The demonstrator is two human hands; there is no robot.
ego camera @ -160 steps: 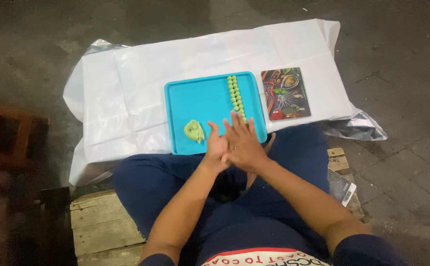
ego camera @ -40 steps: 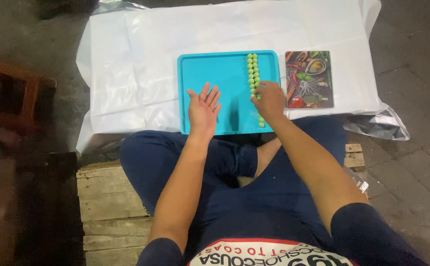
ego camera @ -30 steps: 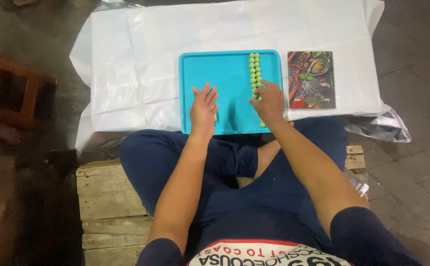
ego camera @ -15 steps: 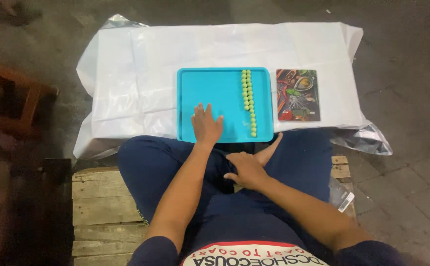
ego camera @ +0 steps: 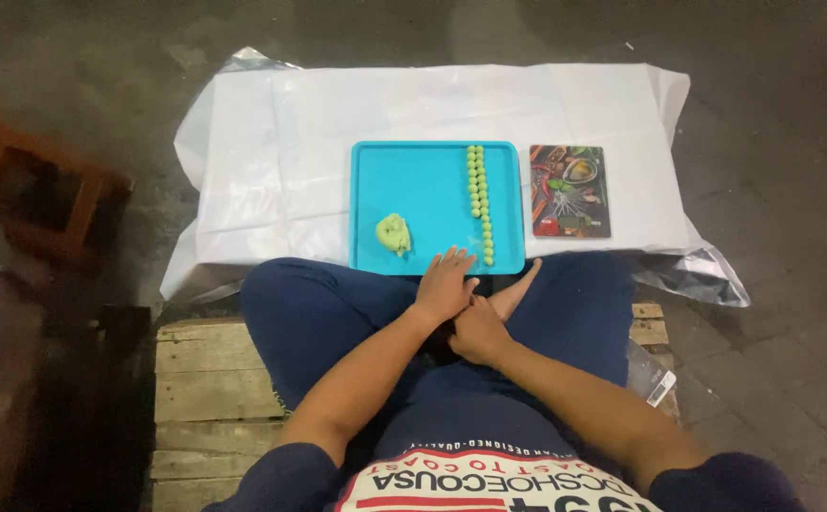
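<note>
White sheet; turquoise tray, green balls, lump

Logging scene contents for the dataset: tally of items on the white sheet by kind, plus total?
Teal tray: 1
Green dough lump: 1
Row of small green dough balls: 1 row, individual balls too small to count exactly
Picture-printed board: 1
Total: 4 items, counting the row as one

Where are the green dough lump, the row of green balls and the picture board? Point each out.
green dough lump (ego camera: 393, 233), head view, middle of the lump.
row of green balls (ego camera: 479, 204), head view, a ball midway along the row.
picture board (ego camera: 571, 191), head view, centre of its printed face.
</note>
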